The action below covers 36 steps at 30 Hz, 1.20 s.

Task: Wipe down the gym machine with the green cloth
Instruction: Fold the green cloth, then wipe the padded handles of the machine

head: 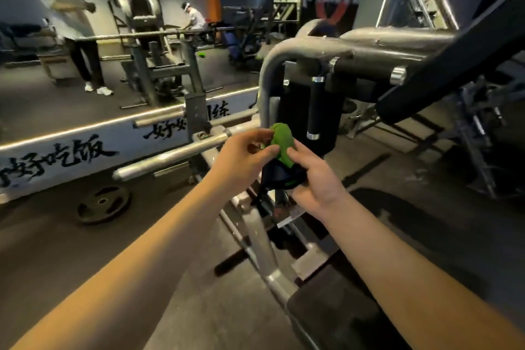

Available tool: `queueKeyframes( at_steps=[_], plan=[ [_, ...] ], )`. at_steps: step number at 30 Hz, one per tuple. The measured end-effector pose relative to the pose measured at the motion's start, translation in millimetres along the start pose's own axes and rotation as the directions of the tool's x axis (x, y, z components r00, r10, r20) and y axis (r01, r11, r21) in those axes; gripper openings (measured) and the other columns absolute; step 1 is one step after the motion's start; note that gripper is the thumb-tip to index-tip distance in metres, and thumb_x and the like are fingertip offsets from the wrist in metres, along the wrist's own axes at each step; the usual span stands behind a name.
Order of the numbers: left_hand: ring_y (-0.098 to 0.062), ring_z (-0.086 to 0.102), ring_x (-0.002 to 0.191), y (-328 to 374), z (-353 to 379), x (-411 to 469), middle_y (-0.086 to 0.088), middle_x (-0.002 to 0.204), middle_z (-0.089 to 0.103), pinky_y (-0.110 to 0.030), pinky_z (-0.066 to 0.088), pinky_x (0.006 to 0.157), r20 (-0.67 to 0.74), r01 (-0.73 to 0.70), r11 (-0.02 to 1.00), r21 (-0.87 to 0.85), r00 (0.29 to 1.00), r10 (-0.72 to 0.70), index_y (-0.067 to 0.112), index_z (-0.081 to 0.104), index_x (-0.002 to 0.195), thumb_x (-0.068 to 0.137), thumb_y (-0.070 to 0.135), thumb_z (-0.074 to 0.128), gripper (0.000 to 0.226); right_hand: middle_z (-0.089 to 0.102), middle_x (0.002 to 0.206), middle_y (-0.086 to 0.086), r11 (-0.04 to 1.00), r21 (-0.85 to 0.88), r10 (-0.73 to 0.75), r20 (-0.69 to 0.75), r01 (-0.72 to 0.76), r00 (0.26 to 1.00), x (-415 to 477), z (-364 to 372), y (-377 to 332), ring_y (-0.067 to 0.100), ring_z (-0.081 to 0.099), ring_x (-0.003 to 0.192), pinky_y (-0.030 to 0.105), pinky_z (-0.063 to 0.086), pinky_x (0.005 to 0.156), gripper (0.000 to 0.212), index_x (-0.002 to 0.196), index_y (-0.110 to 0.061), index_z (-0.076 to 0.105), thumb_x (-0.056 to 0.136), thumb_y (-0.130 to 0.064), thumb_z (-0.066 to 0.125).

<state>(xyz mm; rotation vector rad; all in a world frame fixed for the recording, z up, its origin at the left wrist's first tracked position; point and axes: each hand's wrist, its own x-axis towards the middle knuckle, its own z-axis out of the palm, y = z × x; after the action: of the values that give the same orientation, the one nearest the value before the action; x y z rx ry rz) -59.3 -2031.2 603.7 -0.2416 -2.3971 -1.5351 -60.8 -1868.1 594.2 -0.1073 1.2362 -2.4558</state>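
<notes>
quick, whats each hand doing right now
left hand: pinches the green cloth
right hand: grips the same bunched cloth from below

The gym is dimly lit; glare is caught along the chrome bar (170, 152) and the platform edge (85, 128). The standing person (68, 23) is smeared by motion blur, the green cloth (281, 139) is slightly softened, and straight lines are bowed toward the edges.
</notes>
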Motion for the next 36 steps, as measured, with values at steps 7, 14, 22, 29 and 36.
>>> queueKeyframes(
  at_steps=[7,14,22,29,36],
  plan=[
    [-0.002,0.07,0.09,3,-4,119,0.009,0.095,0.075,-0.029,0.058,0.084,0.157,-0.146,0.977,-0.156,0.973,0.171,0.035,0.074,0.109,0.097,0.025,0.07,0.016,0.072,0.124,0.01,0.981,-0.034,-0.192,-0.223,0.189,0.956,77,13,-43,0.027,0.068,0.118,0.044,0.053,0.101,0.032,0.133,-0.023,0.065,0.104,-0.017,0.053],
    [-0.007,0.068,0.102,-3,-5,209,0.009,0.105,0.073,-0.044,0.056,0.095,0.242,-0.345,0.903,-0.257,0.881,0.406,0.026,0.075,0.114,0.097,0.033,0.068,0.019,0.07,0.126,0.014,0.912,-0.037,-0.39,-0.383,0.408,0.837,124,31,-67,0.029,0.066,0.12,0.044,0.052,0.103,0.031,0.133,-0.019,0.064,0.104,-0.019,0.052],
    [-0.006,0.069,0.099,19,-19,295,0.011,0.103,0.075,-0.038,0.056,0.094,0.395,-0.477,0.748,-0.462,0.645,0.655,0.028,0.076,0.112,0.097,0.032,0.068,0.017,0.067,0.131,0.019,0.767,-0.211,-0.602,-0.566,0.606,0.564,152,84,-86,0.027,0.067,0.116,0.039,0.055,0.097,0.034,0.137,-0.011,0.06,0.105,-0.016,0.049],
    [0.011,0.057,0.061,61,6,331,0.029,0.064,0.065,-0.013,0.042,0.061,0.506,-0.43,0.689,-0.584,0.47,0.723,0.027,0.077,0.105,0.098,0.033,0.066,0.014,0.069,0.126,0.018,0.671,-0.386,-0.693,-0.63,0.633,0.35,141,99,-122,0.031,0.066,0.118,0.044,0.052,0.102,0.033,0.133,-0.009,0.064,0.105,-0.014,0.047],
    [0.013,0.061,0.072,125,51,341,0.014,0.088,0.072,-0.004,0.043,0.064,0.544,-0.385,0.63,-0.675,0.318,0.777,0.018,0.077,0.107,0.103,0.024,0.06,0.019,0.075,0.101,0.015,0.574,-0.471,-0.72,-0.679,0.67,0.139,120,100,-167,0.025,0.075,0.086,0.034,0.063,0.071,0.026,0.112,-0.008,0.069,0.106,-0.011,0.044]
  ],
)
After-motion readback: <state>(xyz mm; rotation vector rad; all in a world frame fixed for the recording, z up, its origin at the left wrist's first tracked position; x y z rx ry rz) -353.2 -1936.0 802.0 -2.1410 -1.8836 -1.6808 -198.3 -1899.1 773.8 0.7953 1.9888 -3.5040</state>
